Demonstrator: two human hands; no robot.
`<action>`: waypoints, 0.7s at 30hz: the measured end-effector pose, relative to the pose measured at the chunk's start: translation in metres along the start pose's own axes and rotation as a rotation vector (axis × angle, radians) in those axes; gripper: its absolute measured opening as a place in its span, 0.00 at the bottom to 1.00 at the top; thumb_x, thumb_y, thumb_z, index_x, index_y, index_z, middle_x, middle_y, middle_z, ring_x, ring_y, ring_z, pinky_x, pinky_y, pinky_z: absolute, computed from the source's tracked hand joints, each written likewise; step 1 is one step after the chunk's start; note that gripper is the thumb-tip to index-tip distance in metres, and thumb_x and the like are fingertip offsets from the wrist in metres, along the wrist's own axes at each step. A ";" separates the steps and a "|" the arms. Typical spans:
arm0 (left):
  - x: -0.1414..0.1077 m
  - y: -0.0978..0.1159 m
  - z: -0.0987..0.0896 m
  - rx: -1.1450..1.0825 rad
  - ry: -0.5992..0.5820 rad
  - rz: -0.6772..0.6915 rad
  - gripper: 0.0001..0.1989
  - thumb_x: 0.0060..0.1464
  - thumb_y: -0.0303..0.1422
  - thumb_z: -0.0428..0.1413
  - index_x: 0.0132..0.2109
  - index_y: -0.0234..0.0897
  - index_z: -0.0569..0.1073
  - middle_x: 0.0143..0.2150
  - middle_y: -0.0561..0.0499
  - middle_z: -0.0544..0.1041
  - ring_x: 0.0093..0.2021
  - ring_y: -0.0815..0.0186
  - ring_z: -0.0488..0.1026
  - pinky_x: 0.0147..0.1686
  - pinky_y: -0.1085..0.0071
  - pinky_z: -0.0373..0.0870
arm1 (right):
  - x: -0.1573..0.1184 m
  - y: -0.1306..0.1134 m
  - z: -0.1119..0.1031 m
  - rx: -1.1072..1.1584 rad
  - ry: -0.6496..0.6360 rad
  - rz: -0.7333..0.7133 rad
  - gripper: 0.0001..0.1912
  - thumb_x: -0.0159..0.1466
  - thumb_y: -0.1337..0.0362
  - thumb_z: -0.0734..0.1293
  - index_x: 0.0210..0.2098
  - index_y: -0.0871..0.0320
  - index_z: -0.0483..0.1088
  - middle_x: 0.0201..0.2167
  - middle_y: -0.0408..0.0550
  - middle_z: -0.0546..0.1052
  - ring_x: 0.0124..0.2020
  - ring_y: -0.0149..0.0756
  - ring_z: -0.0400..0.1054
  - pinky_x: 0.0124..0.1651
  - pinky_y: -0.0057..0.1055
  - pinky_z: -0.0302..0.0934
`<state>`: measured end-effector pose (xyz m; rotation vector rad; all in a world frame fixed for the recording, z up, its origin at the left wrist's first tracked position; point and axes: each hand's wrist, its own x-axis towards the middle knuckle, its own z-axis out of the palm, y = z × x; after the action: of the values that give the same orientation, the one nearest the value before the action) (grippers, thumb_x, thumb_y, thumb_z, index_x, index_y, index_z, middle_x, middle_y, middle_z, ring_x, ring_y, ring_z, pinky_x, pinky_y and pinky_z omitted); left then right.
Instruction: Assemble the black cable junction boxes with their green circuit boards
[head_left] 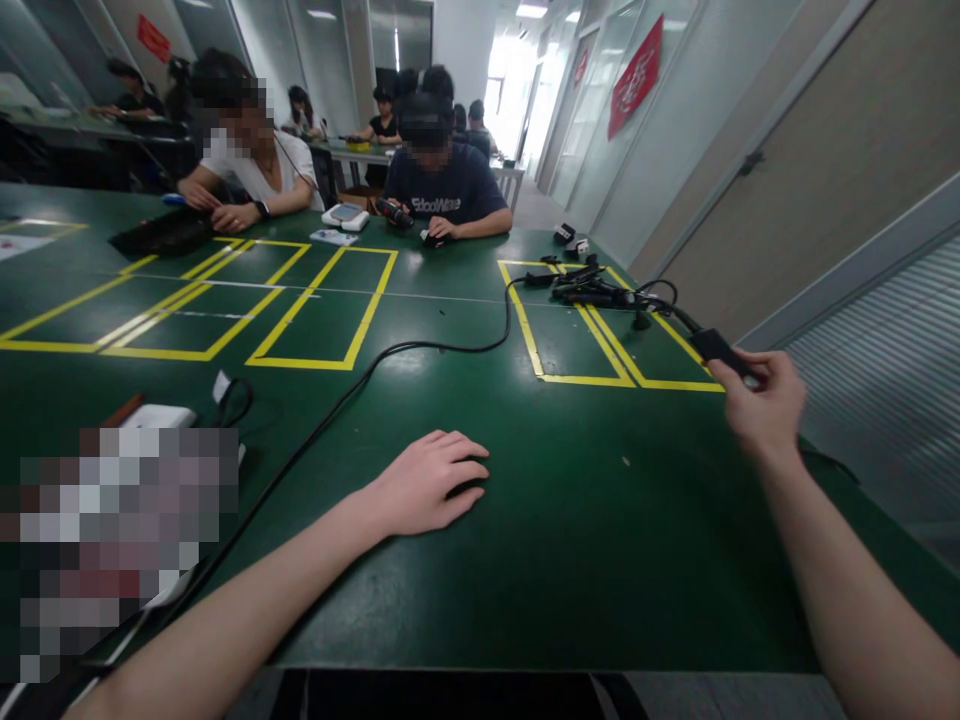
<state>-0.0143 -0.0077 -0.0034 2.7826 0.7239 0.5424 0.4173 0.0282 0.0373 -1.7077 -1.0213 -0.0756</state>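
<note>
My left hand (427, 485) lies palm down on the green tabletop (570, 530), fingers stretched out and slightly apart, holding nothing. At the right edge of the table, my right hand (769, 395) grips a black oblong block (720, 352) between thumb and fingers. A dark cable seems to run from the block's far end to a tangle of black cables and parts (592, 285). What exactly the block is, I cannot tell.
Yellow tape rectangles (352, 350) mark the table. A long black cable (405, 346) crosses it to the left. Two people sit opposite, one holding a black tool (394, 213); a white device (346, 217) stands between them. A pixelated item (127, 520) lies near left.
</note>
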 end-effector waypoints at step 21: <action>0.000 0.000 -0.002 -0.085 0.027 -0.011 0.10 0.69 0.34 0.56 0.47 0.37 0.81 0.54 0.45 0.82 0.54 0.58 0.77 0.55 0.58 0.73 | 0.002 0.064 0.011 -0.397 0.011 -0.026 0.25 0.53 0.54 0.70 0.47 0.59 0.79 0.42 0.57 0.81 0.43 0.53 0.76 0.49 0.46 0.69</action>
<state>-0.0156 -0.0074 -0.0015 2.6967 0.7044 0.5947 0.4556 0.0364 -0.0143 -2.0474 -1.0710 -0.3224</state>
